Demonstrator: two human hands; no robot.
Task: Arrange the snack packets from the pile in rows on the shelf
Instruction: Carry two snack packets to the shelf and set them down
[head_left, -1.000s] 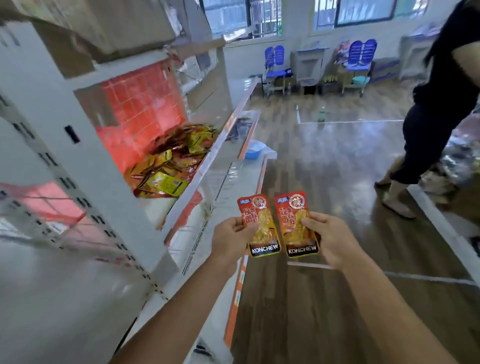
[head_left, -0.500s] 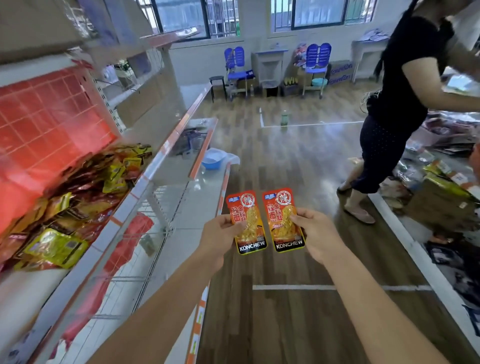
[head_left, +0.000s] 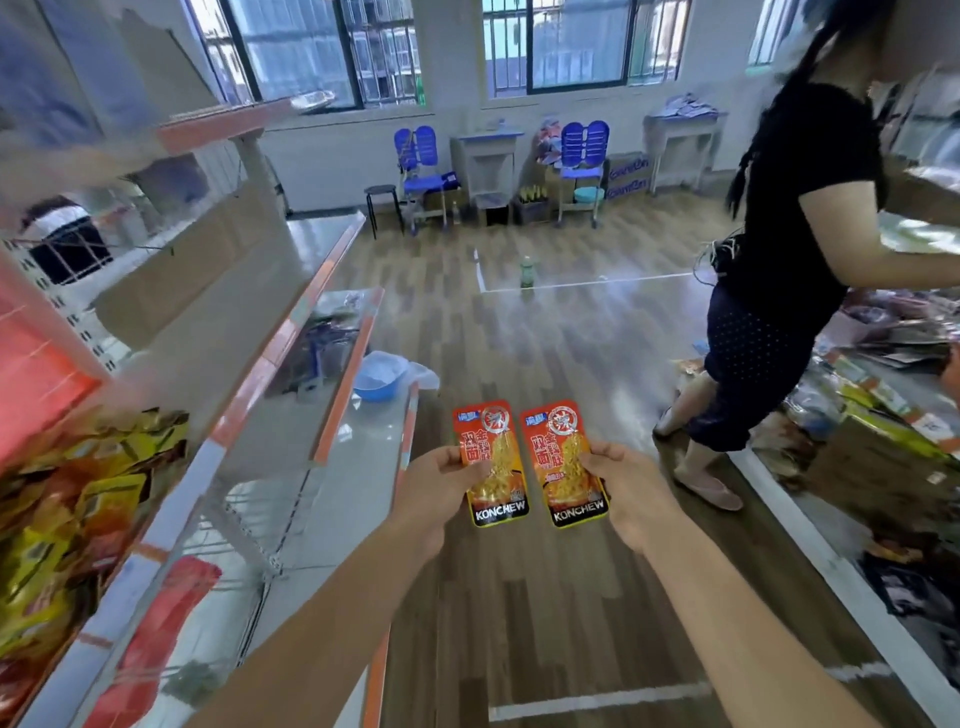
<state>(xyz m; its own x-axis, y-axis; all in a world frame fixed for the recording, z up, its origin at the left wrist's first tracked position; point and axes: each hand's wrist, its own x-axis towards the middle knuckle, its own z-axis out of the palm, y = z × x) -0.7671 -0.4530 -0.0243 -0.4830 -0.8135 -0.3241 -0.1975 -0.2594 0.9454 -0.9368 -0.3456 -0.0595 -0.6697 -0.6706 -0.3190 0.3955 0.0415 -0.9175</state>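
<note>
**Two snack packets waiting, one in each hand**

At nine o'clock the pile (head_left: 78, 519) of red and yellow packets is lying jumbled on the shelf (head_left: 171, 519), just behind its orange-and-white front rail. No neat row is showing there yet.

Just below centre, the left hand (head_left: 431, 486) is pinching the left packet (head_left: 493, 465) by its left edge, thumb on the printed face. Just beside it, and not quite touching, the right packet (head_left: 566, 467) is standing upright in the right hand (head_left: 628, 493), which is gripping its right edge the same way. Both packets are hanging in the air over the wooden floor (head_left: 545, 597), at about three o'clock from the shelf.

These flat foil pouches are probably handling as light, thin and a little slick, bending easily. Pinching a sealed side edge looks safest, since squeezing the middle is likely to crush the contents.

At two o'clock a person in black (head_left: 795, 234) is leaning toward goods on the right
</note>
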